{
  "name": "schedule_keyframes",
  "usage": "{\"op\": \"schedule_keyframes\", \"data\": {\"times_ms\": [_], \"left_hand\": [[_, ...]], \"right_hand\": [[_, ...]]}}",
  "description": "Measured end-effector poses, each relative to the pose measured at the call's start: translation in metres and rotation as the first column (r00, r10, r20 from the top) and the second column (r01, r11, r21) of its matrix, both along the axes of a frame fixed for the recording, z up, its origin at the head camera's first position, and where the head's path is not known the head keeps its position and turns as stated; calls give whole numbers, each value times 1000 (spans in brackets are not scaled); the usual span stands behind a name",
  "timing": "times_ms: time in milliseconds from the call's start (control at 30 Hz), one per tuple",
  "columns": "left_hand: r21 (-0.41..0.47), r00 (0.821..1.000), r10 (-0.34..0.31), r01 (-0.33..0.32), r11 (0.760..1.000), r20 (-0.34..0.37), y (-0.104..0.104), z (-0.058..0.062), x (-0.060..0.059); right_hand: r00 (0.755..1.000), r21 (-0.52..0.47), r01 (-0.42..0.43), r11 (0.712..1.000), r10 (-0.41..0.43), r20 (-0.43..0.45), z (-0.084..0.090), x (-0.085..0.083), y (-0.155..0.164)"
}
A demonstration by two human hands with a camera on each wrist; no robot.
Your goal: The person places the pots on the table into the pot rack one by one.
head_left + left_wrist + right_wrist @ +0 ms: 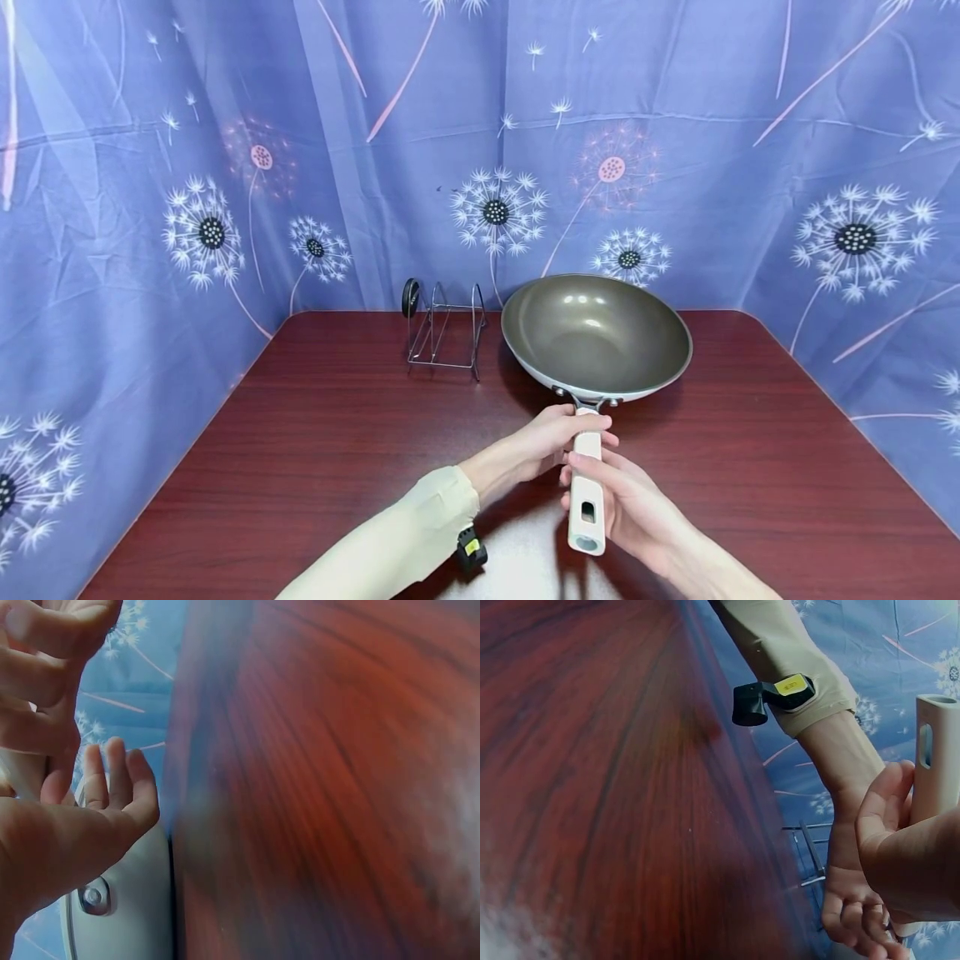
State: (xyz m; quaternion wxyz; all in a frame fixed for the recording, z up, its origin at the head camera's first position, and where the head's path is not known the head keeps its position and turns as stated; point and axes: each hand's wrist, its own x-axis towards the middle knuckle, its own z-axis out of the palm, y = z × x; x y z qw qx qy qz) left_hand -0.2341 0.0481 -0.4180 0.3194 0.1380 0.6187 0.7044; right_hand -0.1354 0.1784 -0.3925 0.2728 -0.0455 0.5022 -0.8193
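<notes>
A wok (596,342) with a dark grey inside and a white outside is tilted toward me at the back right. Its white handle (587,527) points to the front. My left hand (551,435) holds the handle close to the pan, thumb across the top and fingers beneath. Nearer the handle's end, my right hand (633,504) grips it, thumb on top and fingers curled below. From the left wrist, the wok's white outer wall (135,922) shows behind the left fingers. The right wrist view has the handle's slotted end (937,780) beyond the right hand.
Left of the wok, a wire rack (442,333) with a black disc (410,297) on one end stands on the dark red wooden table (322,467). A blue dandelion-print curtain (405,208) closes off the back and sides. A small black camera (471,548) hangs below the left sleeve.
</notes>
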Motion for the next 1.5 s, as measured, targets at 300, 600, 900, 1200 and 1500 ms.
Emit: {"op": "schedule_keyframes", "data": {"times_ms": [300,600,900,1200,1500], "left_hand": [[65,995,55,-61,996,83,4,6,2],[-6,993,86,-86,996,84,7,10,4],[-19,994,80,-79,997,74,10,10,3],[28,991,56,-60,998,123,10,9,2],[14,990,66,-68,998,124,9,11,2]], "right_hand": [[999,27,36,999,-35,-4,1,1,-3],[999,46,42,998,-43,10,0,1,-5],[999,38,24,999,-25,32,-1,4,-5],[999,22,-40,999,39,26,-2,6,-2],[999,89,-7,996,12,-47,-3,5,-2]]}}
